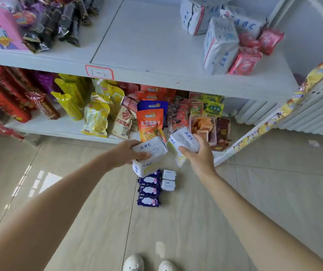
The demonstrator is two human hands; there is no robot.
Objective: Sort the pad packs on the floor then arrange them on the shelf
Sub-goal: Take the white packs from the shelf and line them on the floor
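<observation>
Pad packs (149,150) in both hands partly hidden by fingers.

Pad packs (149,189) on tiled floor (274,192)

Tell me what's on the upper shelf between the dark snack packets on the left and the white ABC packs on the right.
Nothing: in the head view, the upper shelf is bare between the dark snack packets and the white ABC packs.

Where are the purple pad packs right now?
In the head view, the purple pad packs lie in a column on the floor, below the hands, beside two small white packs.
</observation>
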